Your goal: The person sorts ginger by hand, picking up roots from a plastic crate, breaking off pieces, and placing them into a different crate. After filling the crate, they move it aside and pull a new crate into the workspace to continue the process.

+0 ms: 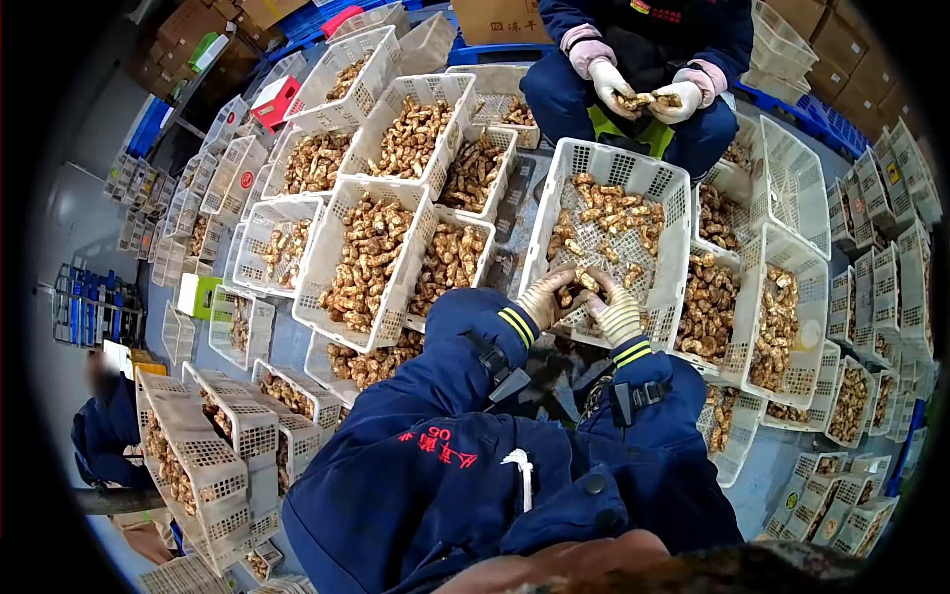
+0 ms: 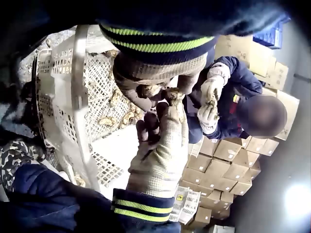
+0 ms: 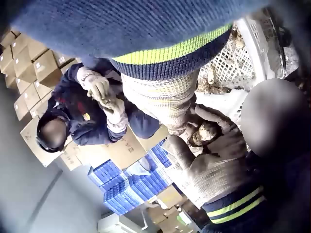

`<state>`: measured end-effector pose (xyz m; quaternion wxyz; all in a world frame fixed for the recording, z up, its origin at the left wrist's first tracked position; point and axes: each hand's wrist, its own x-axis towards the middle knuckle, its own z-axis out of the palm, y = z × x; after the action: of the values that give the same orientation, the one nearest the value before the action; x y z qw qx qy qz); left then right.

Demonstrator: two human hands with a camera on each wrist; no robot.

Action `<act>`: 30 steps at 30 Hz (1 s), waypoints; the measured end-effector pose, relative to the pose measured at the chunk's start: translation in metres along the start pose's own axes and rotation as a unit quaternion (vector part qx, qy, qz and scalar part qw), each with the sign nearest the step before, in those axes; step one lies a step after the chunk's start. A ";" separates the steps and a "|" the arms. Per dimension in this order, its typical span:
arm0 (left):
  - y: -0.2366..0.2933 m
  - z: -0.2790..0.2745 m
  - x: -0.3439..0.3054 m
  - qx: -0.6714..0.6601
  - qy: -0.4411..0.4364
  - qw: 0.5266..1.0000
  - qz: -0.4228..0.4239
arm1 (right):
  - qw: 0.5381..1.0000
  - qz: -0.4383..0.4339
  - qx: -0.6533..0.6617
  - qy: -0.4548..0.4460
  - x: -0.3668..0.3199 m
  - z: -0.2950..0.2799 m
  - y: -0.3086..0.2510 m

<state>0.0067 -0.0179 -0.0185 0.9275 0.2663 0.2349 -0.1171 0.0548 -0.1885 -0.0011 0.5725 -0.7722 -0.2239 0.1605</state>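
Both my gloved hands meet over the near edge of a white perforated crate (image 1: pixel 676 267) in the head view. My left hand (image 1: pixel 544 300) curls its fingers round a brown-and-cream mushroom (image 3: pixel 206 132), which shows against its palm in the right wrist view. My right hand (image 1: pixel 619 315) pinches another pale mushroom (image 1: pixel 588 281) at its fingertips, close beside the left fingers. In the left wrist view that mushroom (image 2: pixel 175 96) sits between the two hands. More mushrooms (image 1: pixel 623 210) lie loose on the crate's floor, mostly toward its far side.
Crates heaped with mushrooms (image 1: pixel 364 259) stand close on my left, and others (image 1: pixel 775 327) on my right. Across the crate a seated person (image 1: pixel 643 59) in white gloves holds mushrooms. Cartons (image 1: pixel 502 22) and blue pallets (image 1: pixel 821 124) are behind. Another person (image 1: pixel 104 426) is at far left.
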 end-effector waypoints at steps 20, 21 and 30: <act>-0.002 -0.003 0.003 0.018 0.024 1.000 0.008 | 0.996 0.044 0.038 0.071 0.001 0.001 0.008; 0.000 -0.002 0.002 0.018 0.017 1.000 0.002 | 0.997 0.018 0.044 0.064 0.001 0.002 0.001; 0.002 0.004 0.000 0.003 0.022 1.000 -0.009 | 0.983 -0.111 -0.140 0.032 0.007 0.001 -0.001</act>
<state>0.0083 -0.0184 -0.0148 0.9200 0.2697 0.2577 -0.1204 0.0594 -0.1835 0.0000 0.4798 -0.8198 -0.3103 0.0385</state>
